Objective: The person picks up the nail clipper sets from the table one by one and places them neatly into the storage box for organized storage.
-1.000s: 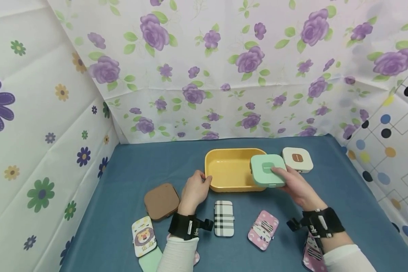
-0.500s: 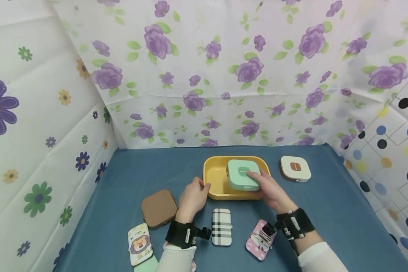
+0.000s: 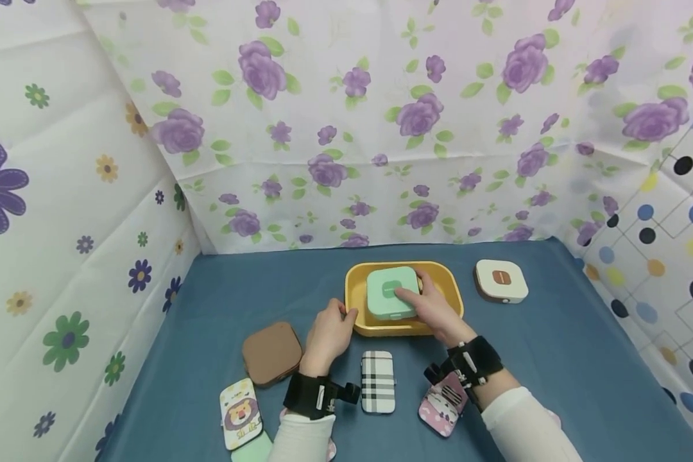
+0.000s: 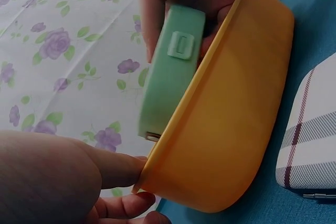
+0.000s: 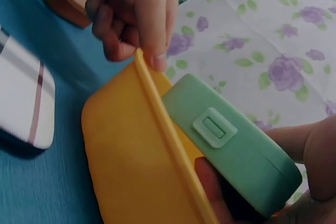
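A mint green square case with a latch [image 3: 384, 298] is held in my right hand [image 3: 439, 311], thumb on its lid and fingers at its far side and underneath. The case is over the yellow rectangular basin [image 3: 453, 292], its lower part dipping below the rim in the left wrist view. My left hand [image 3: 330, 330] pinches the basin's left front rim between thumb and fingers; the right wrist view shows that left hand [image 5: 144, 14] gripping the rim corner. In front of the basin lies a plaid case [image 3: 378, 382].
A brown case [image 3: 272, 354] and a lion-print case [image 3: 240, 414] lie left of my left forearm, with a green item [image 3: 253, 449] under the latter. A pink cartoon case [image 3: 442, 405] sits by my right wrist. A cream case [image 3: 501, 281] stands right of the basin.
My right hand has carried the mint green case leftward from the basin's right edge to over its middle. My left hand keeps its pinch on the rim.
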{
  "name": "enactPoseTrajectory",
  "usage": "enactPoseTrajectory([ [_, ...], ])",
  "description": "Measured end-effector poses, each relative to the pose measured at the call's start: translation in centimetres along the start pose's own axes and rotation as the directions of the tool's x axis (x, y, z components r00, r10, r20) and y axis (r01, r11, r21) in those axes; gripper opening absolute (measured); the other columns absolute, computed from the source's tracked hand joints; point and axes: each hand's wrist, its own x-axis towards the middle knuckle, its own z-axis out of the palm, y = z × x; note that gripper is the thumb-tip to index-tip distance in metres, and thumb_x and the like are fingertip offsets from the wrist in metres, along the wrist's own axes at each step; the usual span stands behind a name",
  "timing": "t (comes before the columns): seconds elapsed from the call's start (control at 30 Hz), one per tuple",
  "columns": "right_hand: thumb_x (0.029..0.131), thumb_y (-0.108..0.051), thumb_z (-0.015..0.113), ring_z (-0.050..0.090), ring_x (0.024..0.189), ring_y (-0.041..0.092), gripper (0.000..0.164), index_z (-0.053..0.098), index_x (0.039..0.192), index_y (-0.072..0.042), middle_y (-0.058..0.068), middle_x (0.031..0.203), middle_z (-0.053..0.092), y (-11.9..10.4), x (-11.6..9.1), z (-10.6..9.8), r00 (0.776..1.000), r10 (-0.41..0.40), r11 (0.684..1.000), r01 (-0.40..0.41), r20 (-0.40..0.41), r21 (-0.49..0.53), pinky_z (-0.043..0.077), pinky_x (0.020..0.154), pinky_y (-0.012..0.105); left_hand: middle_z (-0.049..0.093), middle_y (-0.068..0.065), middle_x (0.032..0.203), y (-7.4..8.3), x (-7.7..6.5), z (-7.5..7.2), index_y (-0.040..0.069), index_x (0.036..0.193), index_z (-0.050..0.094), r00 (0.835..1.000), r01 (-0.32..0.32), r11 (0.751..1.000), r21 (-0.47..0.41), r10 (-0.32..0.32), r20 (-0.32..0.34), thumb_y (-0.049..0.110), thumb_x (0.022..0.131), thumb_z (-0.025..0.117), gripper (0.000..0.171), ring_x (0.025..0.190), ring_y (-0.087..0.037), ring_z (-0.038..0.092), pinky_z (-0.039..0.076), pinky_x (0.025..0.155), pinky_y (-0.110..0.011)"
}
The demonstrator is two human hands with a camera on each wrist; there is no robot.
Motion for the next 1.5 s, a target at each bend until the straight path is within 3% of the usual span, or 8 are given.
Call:
enactPoseTrajectory([
  [0.1, 0.108, -0.037, 0.067, 0.056, 0.122, 0.030, 0.088, 0.012, 0.170, -0.009, 0.023, 0.154, 0.040, -0.1, 0.5, 0.1, 1.000, -0.007, 0.998, 0.006, -0.021, -0.063, 0.047, 0.098, 0.036, 0.045, -0.006, 0.068, 0.0, 0.2, -0.3, 0.009, 0.111, 0.054, 1.000, 0.006, 1.000, 0.007, -0.006, -0.005, 0.035, 0.114, 0.055, 0.026, 0.054, -0.020, 0.037, 0.028, 0.055, -0.036],
  [0.3, 0.106, -0.034, 0.070, 0.060, 0.116, 0.031, 0.087, 0.016, 0.168, -0.007, 0.026, 0.145, 0.048, 0.1, 1.5, 0.4, 1.000, 0.019, 0.997, -0.021, -0.023, -0.075, 0.050, 0.093, 0.034, 0.044, -0.005, 0.067, -0.1, 0.5, -0.6, 0.009, 0.108, 0.055, 1.000, 0.025, 1.000, 0.014, -0.025, -0.003, 0.035, 0.114, 0.055, 0.027, 0.054, -0.020, 0.039, 0.028, 0.055, -0.036],
  [0.47, 0.104, -0.035, 0.072, 0.054, 0.126, 0.033, 0.086, 0.021, 0.166, -0.004, 0.028, 0.149, 0.048, 0.5, 2.2, 1.0, 0.999, 0.023, 0.988, -0.029, -0.038, -0.154, 0.043, 0.104, 0.042, 0.045, -0.006, 0.068, -0.3, 0.3, -0.6, 0.009, 0.108, 0.054, 0.999, 0.042, 0.999, 0.012, -0.042, 0.009, 0.035, 0.114, 0.055, 0.027, 0.054, -0.021, 0.040, 0.029, 0.056, -0.036],
  [0.73, 0.102, -0.035, 0.074, 0.049, 0.131, 0.036, 0.088, 0.022, 0.164, -0.002, 0.028, 0.152, 0.045, 0.5, 2.9, 2.2, 0.999, 0.034, 0.985, -0.035, -0.008, -0.168, 0.037, 0.113, 0.050, 0.046, -0.006, 0.070, -0.5, 0.3, -0.7, 0.010, 0.106, 0.053, 0.999, 0.051, 0.999, 0.002, -0.051, 0.003, 0.035, 0.115, 0.053, 0.026, 0.056, -0.021, 0.040, 0.030, 0.057, -0.036],
  [1.17, 0.102, -0.035, 0.075, 0.052, 0.128, 0.036, 0.086, 0.025, 0.163, -0.001, 0.028, 0.148, 0.049, 1.0, 3.2, 2.4, 0.999, 0.034, 0.975, -0.036, -0.012, -0.218, 0.040, 0.110, 0.052, 0.048, -0.006, 0.070, -0.2, 0.4, 0.0, 0.009, 0.107, 0.052, 0.999, 0.033, 0.999, 0.010, -0.033, 0.006, 0.033, 0.114, 0.055, 0.025, 0.055, -0.021, 0.043, 0.030, 0.056, -0.036],
  [1.5, 0.101, -0.037, 0.077, 0.059, 0.116, 0.031, 0.089, 0.023, 0.163, -0.004, 0.023, 0.138, 0.055, 1.2, 3.4, 2.4, 0.999, 0.050, 0.985, -0.048, 0.010, -0.165, 0.046, 0.100, 0.044, 0.046, -0.007, 0.070, -0.1, 0.2, 0.2, 0.009, 0.106, 0.050, 1.000, 0.020, 1.000, -0.006, -0.020, 0.013, 0.032, 0.115, 0.054, 0.025, 0.054, -0.021, 0.039, 0.029, 0.056, -0.037],
])
